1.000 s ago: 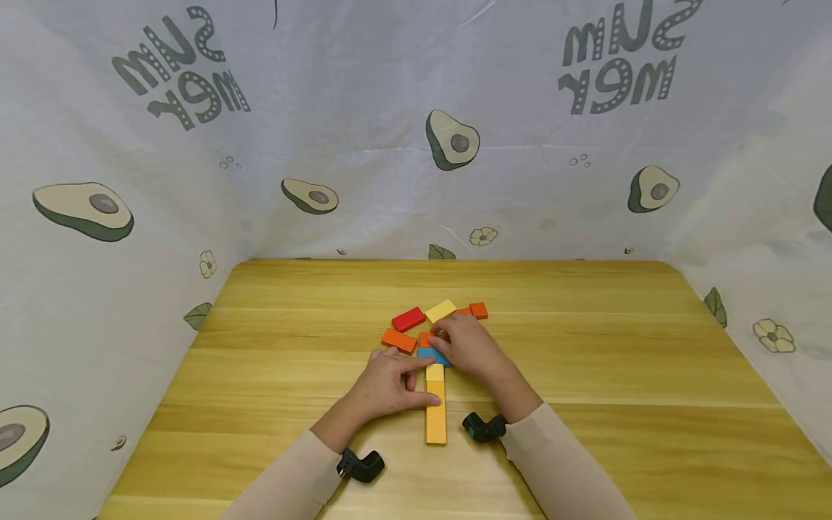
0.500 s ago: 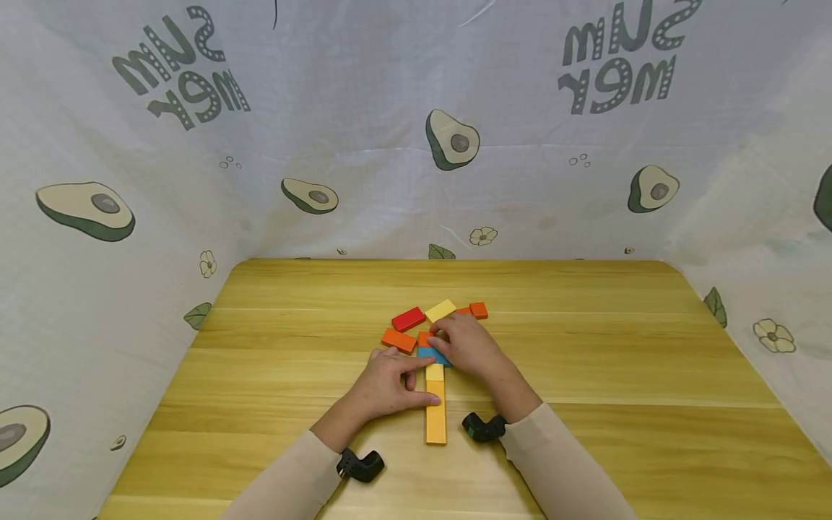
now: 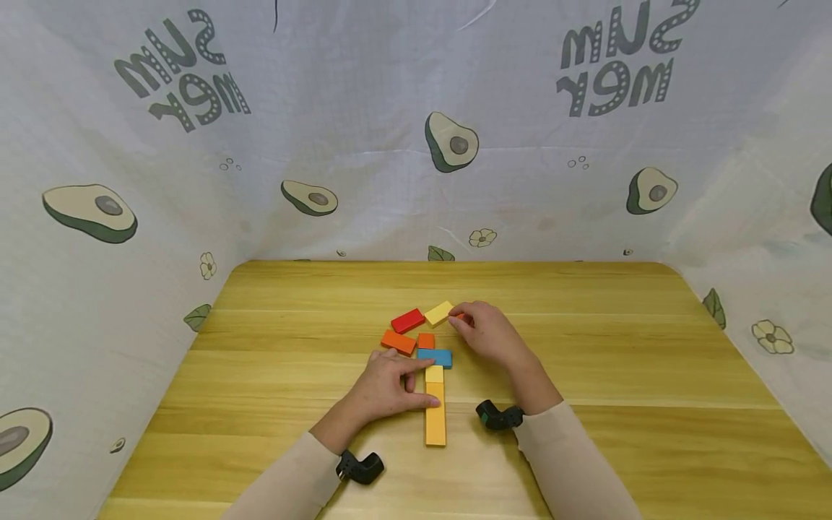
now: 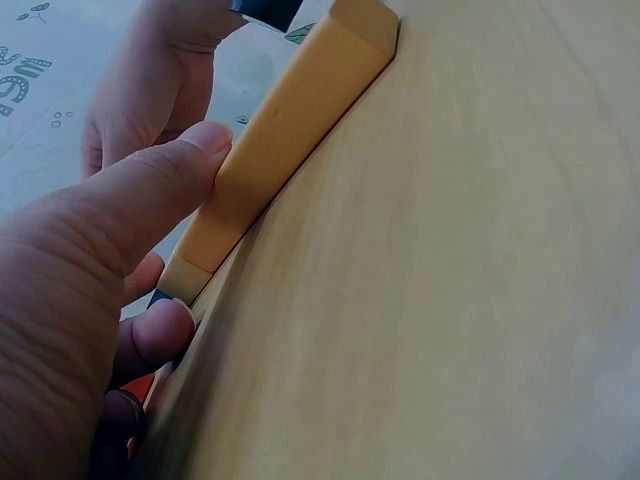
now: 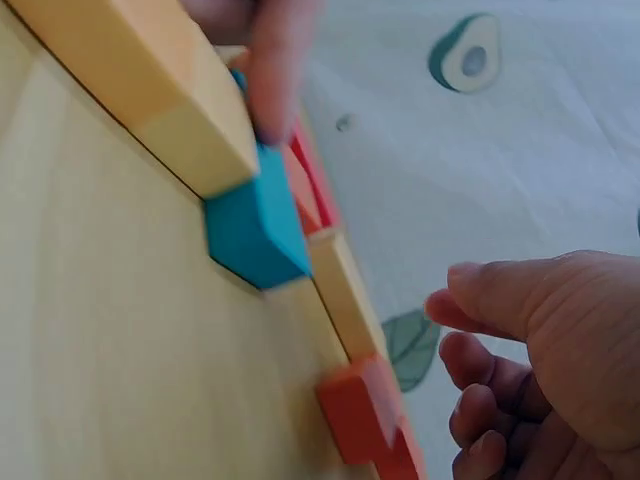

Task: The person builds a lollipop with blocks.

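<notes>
My left hand (image 3: 386, 386) lies across a row of toy building blocks. Its thumb touches the long yellow-orange block (image 3: 435, 430), and its index finger rests on the blue block (image 3: 445, 358). A short yellow block (image 3: 434, 374) sits between those two. Just beyond the blue one is a small orange square block (image 3: 426, 341). Nothing is held in my right hand (image 3: 490, 336); its fingers hover by a mostly hidden orange block (image 3: 461, 316). In the right wrist view, orange pieces (image 5: 360, 410) lie below the loosely bent fingers, apart from them.
An orange rectangular block (image 3: 399, 342), a red block (image 3: 407, 320) and a yellow block (image 3: 438, 314) form an arc around the far end of the row. The wooden table (image 3: 617, 347) extends on both sides. Behind it hangs a printed cloth (image 3: 364, 130).
My right hand has left the small orange square block and moved to the right and away from me, over the orange pieces there. The left hand stays in place.
</notes>
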### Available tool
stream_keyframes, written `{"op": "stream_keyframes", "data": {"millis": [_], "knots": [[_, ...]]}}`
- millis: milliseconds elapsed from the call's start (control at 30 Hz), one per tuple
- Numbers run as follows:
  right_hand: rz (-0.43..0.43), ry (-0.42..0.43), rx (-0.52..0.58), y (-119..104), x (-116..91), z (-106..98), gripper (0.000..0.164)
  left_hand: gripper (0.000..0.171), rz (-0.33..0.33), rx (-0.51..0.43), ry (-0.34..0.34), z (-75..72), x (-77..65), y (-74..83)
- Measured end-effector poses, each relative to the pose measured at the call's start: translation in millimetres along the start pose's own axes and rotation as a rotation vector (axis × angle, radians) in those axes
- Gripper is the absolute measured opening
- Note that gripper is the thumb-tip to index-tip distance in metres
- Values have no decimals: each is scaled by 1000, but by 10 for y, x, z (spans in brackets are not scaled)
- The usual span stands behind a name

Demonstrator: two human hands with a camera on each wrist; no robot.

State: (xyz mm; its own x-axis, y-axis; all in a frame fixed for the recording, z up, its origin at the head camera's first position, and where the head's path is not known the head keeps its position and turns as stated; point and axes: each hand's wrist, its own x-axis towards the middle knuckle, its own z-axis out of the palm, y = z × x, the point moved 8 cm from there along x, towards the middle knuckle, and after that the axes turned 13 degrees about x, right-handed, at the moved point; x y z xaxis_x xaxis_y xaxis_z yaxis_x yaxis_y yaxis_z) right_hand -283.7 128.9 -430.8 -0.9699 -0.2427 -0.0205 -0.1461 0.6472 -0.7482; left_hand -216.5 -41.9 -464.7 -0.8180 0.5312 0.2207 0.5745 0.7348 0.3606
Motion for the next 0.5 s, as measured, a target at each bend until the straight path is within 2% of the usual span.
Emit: {"op": "stream_keyframes", "data": {"millis": [233,500], "knots": [[86,6,-18,219,-3,-210,25,70,-5,-12,-7,13,2,-7],[190,-84,-37,367,-49,-244,19,70,-20,-24,-24,29,6,-21]]}}
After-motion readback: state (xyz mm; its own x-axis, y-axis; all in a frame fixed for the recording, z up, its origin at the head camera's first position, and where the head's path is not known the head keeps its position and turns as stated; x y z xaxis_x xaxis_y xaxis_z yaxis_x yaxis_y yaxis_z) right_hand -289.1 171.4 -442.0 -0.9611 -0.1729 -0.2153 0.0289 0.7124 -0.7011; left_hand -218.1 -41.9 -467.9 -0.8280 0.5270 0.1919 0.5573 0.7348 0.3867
